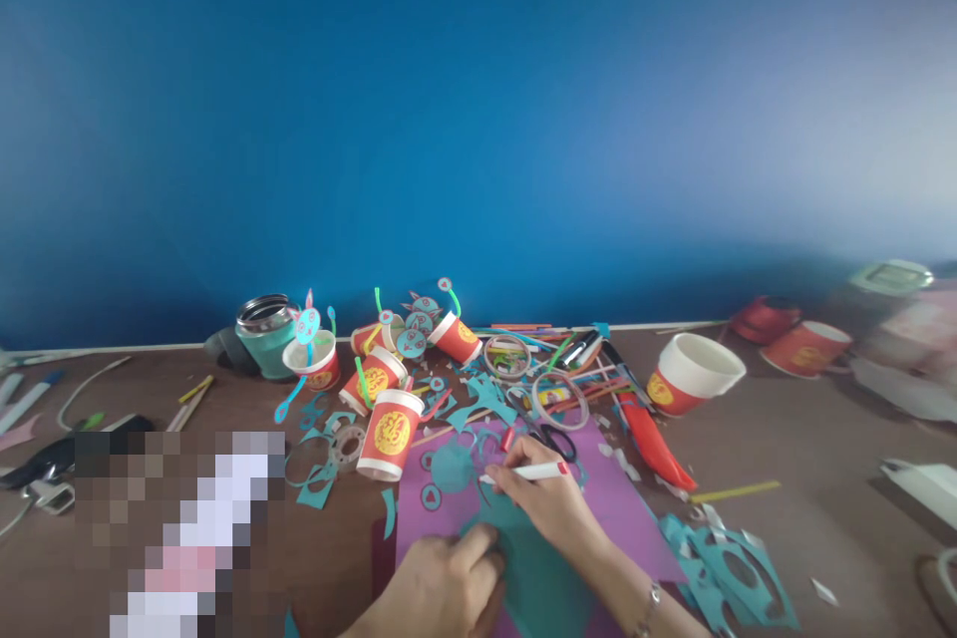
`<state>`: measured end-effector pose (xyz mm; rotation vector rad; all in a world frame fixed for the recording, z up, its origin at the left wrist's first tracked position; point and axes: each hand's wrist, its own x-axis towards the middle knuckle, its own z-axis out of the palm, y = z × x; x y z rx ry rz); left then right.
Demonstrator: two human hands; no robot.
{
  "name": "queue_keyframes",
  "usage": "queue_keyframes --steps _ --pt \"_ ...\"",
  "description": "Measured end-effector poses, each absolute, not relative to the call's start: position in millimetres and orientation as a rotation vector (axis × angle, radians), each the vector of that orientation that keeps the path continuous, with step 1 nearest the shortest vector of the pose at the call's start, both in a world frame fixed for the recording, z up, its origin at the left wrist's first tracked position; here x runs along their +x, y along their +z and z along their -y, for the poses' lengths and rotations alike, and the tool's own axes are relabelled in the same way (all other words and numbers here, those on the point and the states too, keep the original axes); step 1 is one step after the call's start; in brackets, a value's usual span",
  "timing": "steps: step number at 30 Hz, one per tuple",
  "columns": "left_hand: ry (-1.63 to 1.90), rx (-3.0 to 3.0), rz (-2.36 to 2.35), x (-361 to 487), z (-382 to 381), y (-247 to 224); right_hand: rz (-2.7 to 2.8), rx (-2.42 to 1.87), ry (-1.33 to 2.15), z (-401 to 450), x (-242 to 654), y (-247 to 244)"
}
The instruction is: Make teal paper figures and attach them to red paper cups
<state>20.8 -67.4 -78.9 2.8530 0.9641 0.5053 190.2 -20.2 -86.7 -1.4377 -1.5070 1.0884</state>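
Note:
Pinched in my right hand is a white marker with a red end. Its tip points left, down at a sheet of teal paper. My left hand rests at the left edge of that paper with its fingers curled, pressing on it. Beneath lies a purple sheet. On the purple sheet, a teal cut-out round sits beside small discs with red triangles. A red marker cap and black scissor handles lie just beyond my right hand.
Red-and-white paper cups, some with teal paper figures, crowd the back left. Tape rolls, straws and teal scraps are scattered about. Stacked cups stand right of a red pouch. A blue wall closes the back.

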Motion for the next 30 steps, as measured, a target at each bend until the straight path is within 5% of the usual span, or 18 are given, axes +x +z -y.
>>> queue_keyframes --steps 30 --pt "0.467 2.782 -0.937 16.8 69.4 -75.0 1.597 -1.553 0.954 16.2 195.9 -89.2"
